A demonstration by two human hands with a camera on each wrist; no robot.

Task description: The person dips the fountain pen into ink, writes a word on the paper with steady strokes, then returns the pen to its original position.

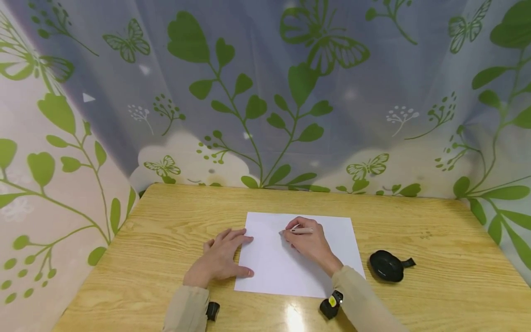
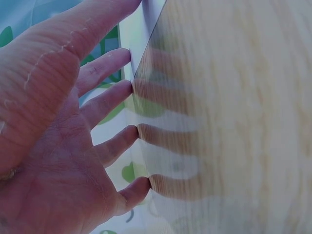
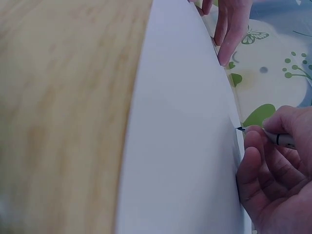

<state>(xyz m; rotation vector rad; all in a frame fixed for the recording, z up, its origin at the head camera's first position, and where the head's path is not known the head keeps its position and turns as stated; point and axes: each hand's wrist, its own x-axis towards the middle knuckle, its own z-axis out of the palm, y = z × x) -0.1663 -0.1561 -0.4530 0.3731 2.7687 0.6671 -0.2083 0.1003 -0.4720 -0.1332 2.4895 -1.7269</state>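
A white sheet of paper [image 1: 271, 272] lies on the wooden table in front of me. My right hand [image 1: 310, 242] rests on its upper middle and grips a light-coloured pen [image 1: 303, 230]. In the right wrist view the pen's dark pointed tip [image 3: 240, 128] is at the paper surface; whether it touches I cannot tell. No marks on the sheet can be made out. With fingers spread, my left hand [image 1: 220, 258] rests at the sheet's left edge, thumb and some fingertips on the paper. The left wrist view shows its fingertips [image 2: 143, 183] touching the tabletop.
Right of the paper stands a small black dish [image 1: 386, 266] with a short handle. The wooden table [image 1: 166, 230] runs back to a curtain [image 1: 265, 115] printed with green leaves and butterflies, which also hangs along both sides.
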